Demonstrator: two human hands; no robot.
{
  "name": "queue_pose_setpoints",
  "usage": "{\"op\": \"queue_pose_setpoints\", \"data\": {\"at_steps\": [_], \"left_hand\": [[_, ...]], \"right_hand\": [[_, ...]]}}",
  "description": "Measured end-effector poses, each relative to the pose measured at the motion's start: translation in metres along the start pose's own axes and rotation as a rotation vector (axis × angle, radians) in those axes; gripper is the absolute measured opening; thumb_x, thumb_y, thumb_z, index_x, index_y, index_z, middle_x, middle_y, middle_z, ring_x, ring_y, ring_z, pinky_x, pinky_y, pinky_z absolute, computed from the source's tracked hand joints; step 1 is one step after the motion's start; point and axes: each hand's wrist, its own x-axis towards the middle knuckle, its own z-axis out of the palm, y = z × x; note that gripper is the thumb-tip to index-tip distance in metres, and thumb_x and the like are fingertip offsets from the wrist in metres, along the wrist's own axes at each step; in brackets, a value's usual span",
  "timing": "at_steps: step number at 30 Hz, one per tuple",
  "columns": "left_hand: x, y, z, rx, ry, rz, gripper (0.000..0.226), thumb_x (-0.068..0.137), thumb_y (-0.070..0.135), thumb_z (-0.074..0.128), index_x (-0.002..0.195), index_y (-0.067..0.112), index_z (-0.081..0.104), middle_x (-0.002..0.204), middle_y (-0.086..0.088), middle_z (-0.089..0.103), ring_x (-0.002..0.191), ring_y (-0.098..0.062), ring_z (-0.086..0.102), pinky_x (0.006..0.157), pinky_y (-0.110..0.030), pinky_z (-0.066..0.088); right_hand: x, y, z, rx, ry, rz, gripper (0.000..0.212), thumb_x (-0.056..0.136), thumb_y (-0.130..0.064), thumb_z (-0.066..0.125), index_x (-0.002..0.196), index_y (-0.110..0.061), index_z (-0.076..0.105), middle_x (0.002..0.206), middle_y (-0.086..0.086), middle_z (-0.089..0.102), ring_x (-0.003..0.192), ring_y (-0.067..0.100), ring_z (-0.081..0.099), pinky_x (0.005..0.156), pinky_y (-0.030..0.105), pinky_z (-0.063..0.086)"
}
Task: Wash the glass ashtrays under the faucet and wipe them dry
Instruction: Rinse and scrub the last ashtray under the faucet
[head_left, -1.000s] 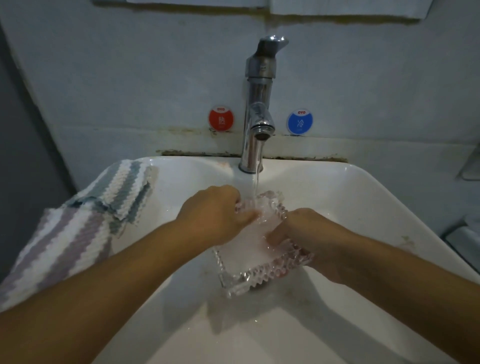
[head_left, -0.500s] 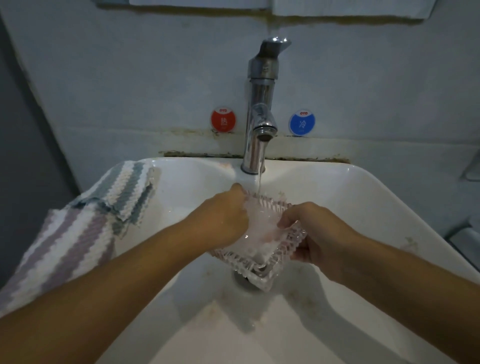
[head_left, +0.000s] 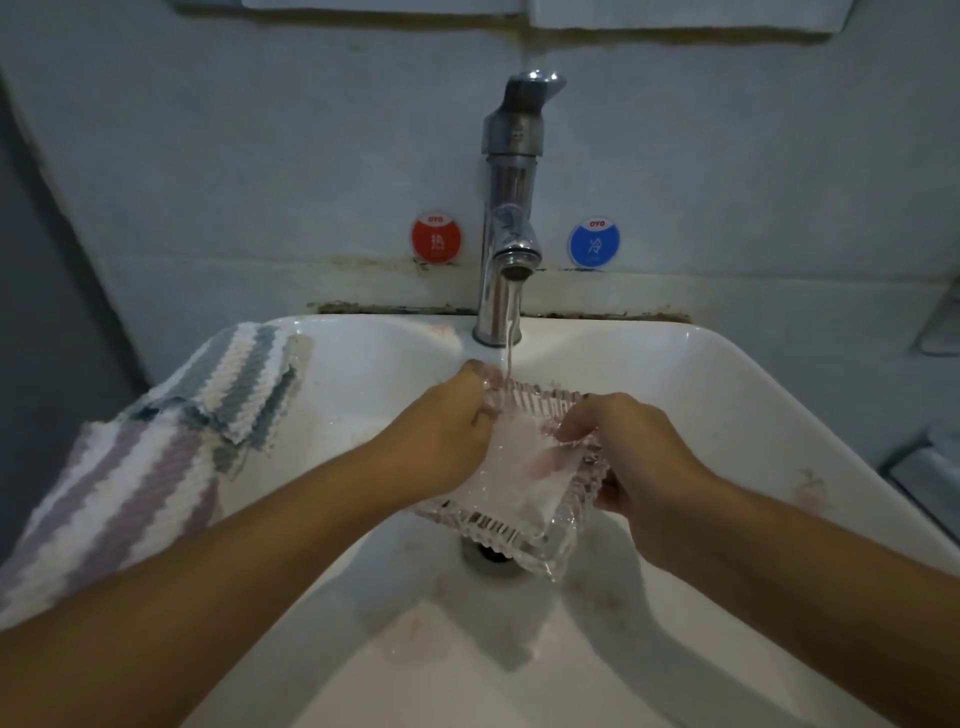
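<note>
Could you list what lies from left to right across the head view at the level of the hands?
Striped cloth → left hand → glass ashtray → right hand → sink rim.

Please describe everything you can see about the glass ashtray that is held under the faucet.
The glass ashtray is square, clear and thick, with ribbed, cut-pattern walls. It is tilted, its near corner lowest, above the drain inside the white sink. Water from the faucet strikes its far edge and runs foaming across its inside. The left hand grips its left side; the right hand grips its right side, fingers curled over the rim.
</note>
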Motion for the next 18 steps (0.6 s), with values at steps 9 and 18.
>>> {"op": "queue_pose_setpoints", "data": {"at_steps": [9, 18], "left_hand": [[-0.0035, 0.0037, -0.0042, -0.125, -0.022, -0.315, 0.046, 0.102, 0.050, 0.042, 0.099, 0.009, 0.063, 0.091, -0.007, 0.065, 0.079, -0.020, 0.061, 0.070, -0.032, 0.049], [-0.0099, 0.0089, -0.0055, -0.461, -0.198, -0.426, 0.028, 0.103, 0.031, 0.052, 0.110, 0.005, 0.062, 0.096, -0.018, 0.072, 0.075, -0.029, 0.071, 0.060, -0.035, 0.061]], "right_hand": [[-0.0006, -0.0020, 0.0009, 0.034, 0.024, -0.008, 0.029, 0.073, -0.014, 0.061, 0.101, -0.010, 0.065, 0.111, 0.013, 0.070, 0.104, 0.032, 0.064, 0.091, 0.045, 0.056], [0.0046, -0.0043, -0.0038, 0.098, 0.128, -0.024, 0.025, 0.070, -0.013, 0.061, 0.095, -0.009, 0.065, 0.104, 0.014, 0.071, 0.106, 0.036, 0.065, 0.085, 0.045, 0.053]]}}
